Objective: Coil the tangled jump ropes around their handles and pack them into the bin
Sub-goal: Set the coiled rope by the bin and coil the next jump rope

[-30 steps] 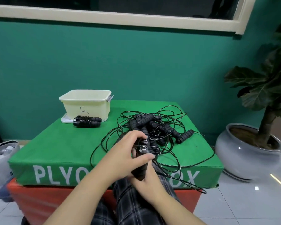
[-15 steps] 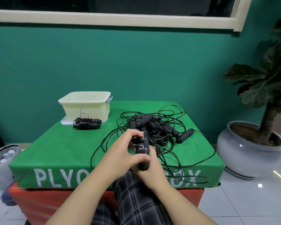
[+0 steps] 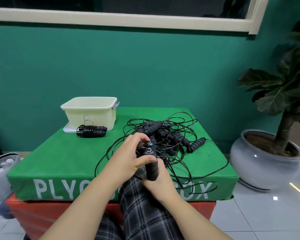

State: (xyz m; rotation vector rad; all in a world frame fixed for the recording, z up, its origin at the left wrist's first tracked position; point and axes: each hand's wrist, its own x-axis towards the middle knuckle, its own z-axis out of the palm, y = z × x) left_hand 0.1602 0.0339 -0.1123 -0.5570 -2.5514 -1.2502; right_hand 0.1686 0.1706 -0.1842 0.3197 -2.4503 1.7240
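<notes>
**Pairing two handles before the wrap**

I am holding a pair of black ribbed foam jump-rope handles (image 3: 150, 161) side by side over the near edge of the green padded plyo box (image 3: 62, 158), their metal-ringed caps pointing up and away from me. My right hand (image 3: 158, 181) is cupping them from below, fingers curled around the lower shafts. My left hand (image 3: 128, 157) is coming over the top, thumb pressing across the shafts and fingertips pinching near the caps, where the thin black cord seems to be leaving the handles; my fingers are hiding that spot, so I cannot be sure.

The handles are looking light, and the foam should be giving me a grippy, slightly soft hold, so the mid-shaft is the place to clamp. The cord is looking springy and slick; I am expecting it to fight each turn and to drag the tangled heap of black cords and handles (image 3: 164, 139) lying just beyond my hands.

One finished black coiled rope bundle (image 3: 92, 131) is lying just in front of the cream plastic bin (image 3: 90, 113) at the far left of the box, not yet inside.
</notes>
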